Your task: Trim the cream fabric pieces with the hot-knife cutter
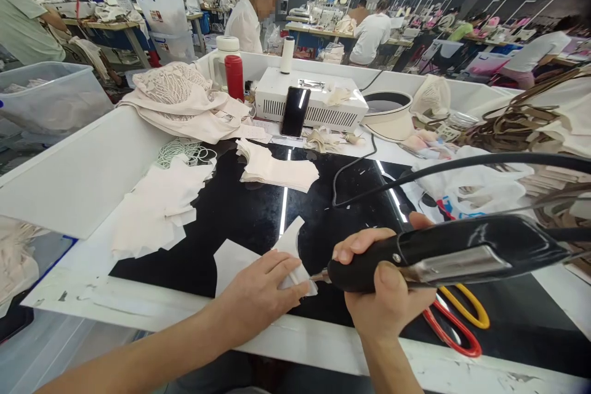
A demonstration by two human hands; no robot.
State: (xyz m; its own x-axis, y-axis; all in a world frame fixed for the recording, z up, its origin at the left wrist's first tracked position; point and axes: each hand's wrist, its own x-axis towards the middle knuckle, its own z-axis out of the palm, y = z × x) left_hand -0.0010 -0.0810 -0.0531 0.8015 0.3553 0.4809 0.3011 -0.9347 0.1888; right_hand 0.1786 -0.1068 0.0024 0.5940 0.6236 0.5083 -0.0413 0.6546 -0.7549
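Observation:
My right hand [390,305] is wrapped round a black corded hand tool [475,246] with a steel plate on its side. Its thin metal tip points left and meets the edge of a white fabric piece [292,237]. My left hand [261,292] grips and presses that piece near the tip, its fingers covering part of it. Under and beside it lies another white cut piece [233,258]. Scissors with red and yellow handles [455,326] lie below the tool, partly hidden by my right hand.
A stack of cream pieces [279,169] and a spread white pile [157,209] lie on the black tabletop [221,197]. Behind stand a white vented box [318,104], a phone [295,112] and a red bottle [234,77]. The tool's cable [438,169] arches across the right.

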